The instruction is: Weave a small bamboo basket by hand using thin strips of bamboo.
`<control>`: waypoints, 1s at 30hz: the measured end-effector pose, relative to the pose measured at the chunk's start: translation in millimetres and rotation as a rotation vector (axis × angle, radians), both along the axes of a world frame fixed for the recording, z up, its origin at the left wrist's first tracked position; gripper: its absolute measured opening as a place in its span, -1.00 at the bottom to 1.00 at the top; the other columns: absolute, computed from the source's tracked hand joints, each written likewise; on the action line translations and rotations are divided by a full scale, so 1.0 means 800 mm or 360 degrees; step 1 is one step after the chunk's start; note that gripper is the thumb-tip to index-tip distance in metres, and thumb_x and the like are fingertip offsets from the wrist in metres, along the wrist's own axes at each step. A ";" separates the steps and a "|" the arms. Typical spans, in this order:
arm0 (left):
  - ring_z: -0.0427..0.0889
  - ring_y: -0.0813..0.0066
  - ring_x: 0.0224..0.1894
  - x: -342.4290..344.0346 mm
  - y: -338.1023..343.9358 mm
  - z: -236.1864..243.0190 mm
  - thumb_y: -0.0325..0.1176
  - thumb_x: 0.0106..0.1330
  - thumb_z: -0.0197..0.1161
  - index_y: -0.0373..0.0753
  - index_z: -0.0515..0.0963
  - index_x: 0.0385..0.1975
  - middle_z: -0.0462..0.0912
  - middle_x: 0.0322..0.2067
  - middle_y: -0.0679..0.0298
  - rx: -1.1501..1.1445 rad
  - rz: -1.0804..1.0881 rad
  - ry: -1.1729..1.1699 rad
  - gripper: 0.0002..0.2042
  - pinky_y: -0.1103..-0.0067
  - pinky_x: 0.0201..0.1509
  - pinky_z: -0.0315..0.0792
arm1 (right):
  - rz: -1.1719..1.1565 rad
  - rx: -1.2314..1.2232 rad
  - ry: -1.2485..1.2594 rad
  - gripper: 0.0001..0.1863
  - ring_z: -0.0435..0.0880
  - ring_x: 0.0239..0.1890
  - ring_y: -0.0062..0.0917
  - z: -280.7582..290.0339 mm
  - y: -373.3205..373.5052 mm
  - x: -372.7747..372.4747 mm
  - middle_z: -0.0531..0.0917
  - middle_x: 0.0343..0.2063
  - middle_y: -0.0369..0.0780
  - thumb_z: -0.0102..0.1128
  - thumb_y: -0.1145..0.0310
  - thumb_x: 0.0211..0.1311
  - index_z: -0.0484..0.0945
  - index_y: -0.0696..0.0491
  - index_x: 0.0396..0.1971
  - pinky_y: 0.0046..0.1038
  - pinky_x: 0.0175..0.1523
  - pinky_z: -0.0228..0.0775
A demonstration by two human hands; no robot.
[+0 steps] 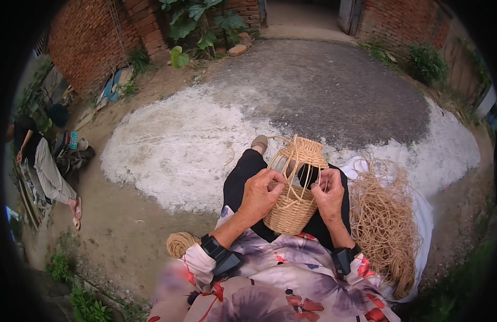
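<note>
A woven straw basket (287,212) rests between my legs, with a tightly woven lower body, open vertical strands in the middle and a woven band at the top. My left hand (262,193) pinches a strand at the basket's left side. My right hand (329,196) is closed on a strand at its right side, fingertips among the open strands. A loose heap of straw cord (382,225) lies on a white cloth (422,249) to my right, and a small coiled bundle of cord (181,244) sits by my left forearm.
At the left another person (50,172) sits in light trousers and sandals beside a parked two-wheeler (71,158). Ahead lie a pale and dark paved patch (329,91), brick walls (93,37), leafy plants (194,32) and an open doorway (302,16). Weeds (85,306) grow at the lower left.
</note>
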State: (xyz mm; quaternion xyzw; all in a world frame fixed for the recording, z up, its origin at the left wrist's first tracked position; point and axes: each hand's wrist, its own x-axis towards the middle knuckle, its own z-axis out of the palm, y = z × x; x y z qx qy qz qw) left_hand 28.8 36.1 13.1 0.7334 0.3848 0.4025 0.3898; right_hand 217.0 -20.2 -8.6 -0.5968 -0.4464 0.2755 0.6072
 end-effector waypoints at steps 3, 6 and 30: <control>0.49 0.64 -0.63 0.009 -0.006 0.017 -0.54 0.16 0.20 -0.26 0.49 -0.31 0.51 -0.58 0.29 0.0010 0.0015 0.0166 -0.88 0.60 -0.52 0.40 | 0.0018 -0.0041 0.0173 -0.70 0.40 -0.51 -0.80 -0.004 0.002 0.008 0.48 -0.47 -0.36 0.19 0.60 0.01 0.36 0.12 -0.22 -0.71 -0.37 0.30; 0.59 0.45 -0.56 0.018 -0.001 0.024 -0.55 0.14 0.20 -0.23 0.45 -0.24 0.55 -0.55 0.22 0.0251 0.0013 0.0354 -0.81 0.48 -0.43 0.46 | 0.0164 -0.0069 0.0537 -0.69 0.53 -0.28 -0.63 -0.012 0.007 0.015 0.55 -0.32 -0.25 0.20 0.58 0.04 0.37 0.12 -0.19 -0.54 -0.12 0.40; 0.56 0.68 -0.51 -0.087 0.036 0.002 -0.29 0.37 0.21 -0.37 0.55 -0.09 0.59 -0.45 0.34 -0.1248 -0.0445 -0.0207 -0.73 0.74 -0.44 0.51 | 0.0006 -0.0565 -0.0657 -0.25 0.43 0.12 -0.06 0.031 0.022 -0.007 0.36 0.07 0.00 0.24 0.26 -0.08 0.24 0.02 0.21 -0.16 0.16 0.34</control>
